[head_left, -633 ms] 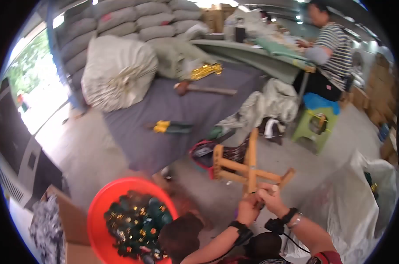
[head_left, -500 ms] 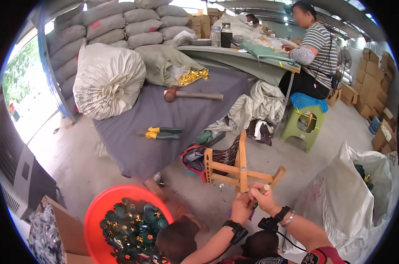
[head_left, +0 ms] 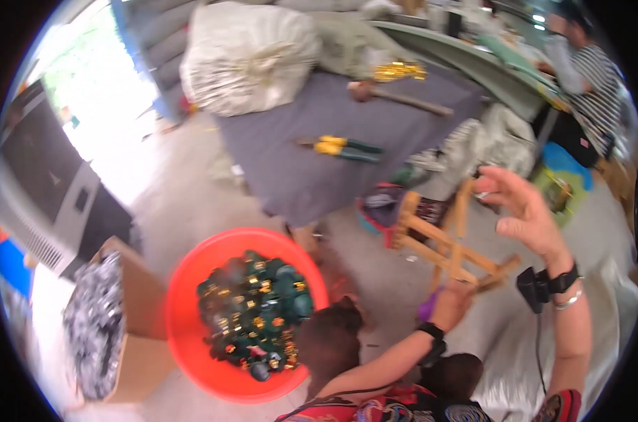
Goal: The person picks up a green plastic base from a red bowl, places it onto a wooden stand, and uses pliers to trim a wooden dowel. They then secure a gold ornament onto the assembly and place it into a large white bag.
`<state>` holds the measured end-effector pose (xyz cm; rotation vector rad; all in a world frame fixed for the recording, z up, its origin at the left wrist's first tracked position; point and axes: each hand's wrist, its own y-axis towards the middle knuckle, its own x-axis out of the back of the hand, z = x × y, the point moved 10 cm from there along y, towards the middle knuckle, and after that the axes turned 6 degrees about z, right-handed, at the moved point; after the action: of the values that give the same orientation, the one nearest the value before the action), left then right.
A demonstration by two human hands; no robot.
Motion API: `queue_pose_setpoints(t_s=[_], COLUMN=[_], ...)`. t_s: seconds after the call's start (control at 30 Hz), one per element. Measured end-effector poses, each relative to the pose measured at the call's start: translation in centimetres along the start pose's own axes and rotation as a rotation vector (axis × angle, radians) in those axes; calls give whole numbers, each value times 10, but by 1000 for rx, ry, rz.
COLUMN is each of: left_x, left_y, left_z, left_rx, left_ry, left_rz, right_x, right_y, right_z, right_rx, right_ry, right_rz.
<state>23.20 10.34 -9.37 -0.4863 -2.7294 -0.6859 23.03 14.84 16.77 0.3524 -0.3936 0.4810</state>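
A wooden frame of crossed bars [head_left: 431,235] stands on the floor in front of me, with holes along one upright. My left hand [head_left: 454,304] is closed at its near lower end, beside a purple piece [head_left: 429,308]. What sits inside that fist is hidden and blurred. My right hand [head_left: 521,211] is raised over the frame's right side, fingers apart and curved, with no object visible in it. To my left a red-orange basin [head_left: 182,313] holds many dark green pieces with gold parts [head_left: 255,309].
Yellow-and-green-handled pliers [head_left: 343,148] and a round-headed mallet [head_left: 403,98] lie on a grey cloth [head_left: 276,162]. A tied white sack [head_left: 252,56] sits behind. At left are a carton of silvery material [head_left: 97,323] and a grey machine [head_left: 59,176]. A person in stripes [head_left: 593,84] sits far right.
My hands have parted: the right has lifted up and away, while the left stays by the frame. The wooden handle seen in the right hand is out of sight. The view has swung left and down.
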Motion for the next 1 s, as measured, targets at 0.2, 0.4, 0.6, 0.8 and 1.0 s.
queue_pose_setpoints(t_s=[0.2,0.4,0.6,0.8,1.0], left_x=[-17,-12,-12,-16,-13], left_y=[2,-2,2,-2,-1], left_z=[-30,-15,-16,-13,-19], left_rx=[-126,-14,10,-7,-10], left_ry=[-44,-81,-128,-90,-127], left_rz=[-20,39,111,71,71], right_x=[-38,-101,-107,-105,-65], right_y=[128,212,232,224,188], right_z=[-31,-74,-96,-72,-29], right_rx=[-26,-120,-25,-75,120], right_ry=[-640,-988,-1256,-1136,-672], right_rz=[65,294,228,157,-48])
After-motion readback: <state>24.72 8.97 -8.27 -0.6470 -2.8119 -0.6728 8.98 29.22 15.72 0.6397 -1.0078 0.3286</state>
